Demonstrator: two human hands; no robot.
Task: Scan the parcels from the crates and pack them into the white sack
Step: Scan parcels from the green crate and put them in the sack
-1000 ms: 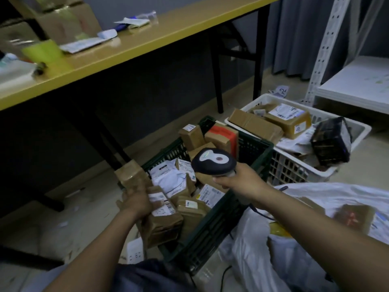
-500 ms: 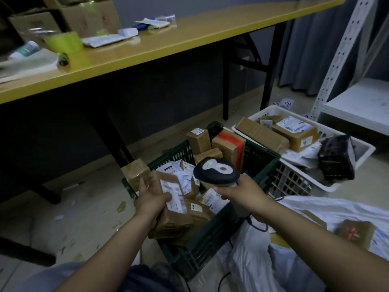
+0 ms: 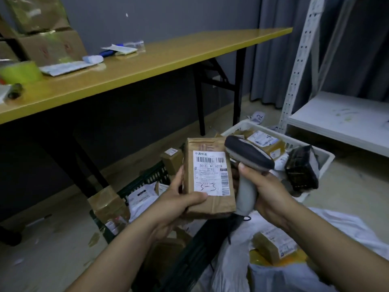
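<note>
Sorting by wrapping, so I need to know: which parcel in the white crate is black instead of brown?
The black-wrapped parcel at the white crate's right end; the other parcels there are brown with white labels.

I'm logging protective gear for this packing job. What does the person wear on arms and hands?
The left hand and right hand are ungloved, with no watch or band at either wrist; the left forearm and right forearm show no sleeve.
</note>
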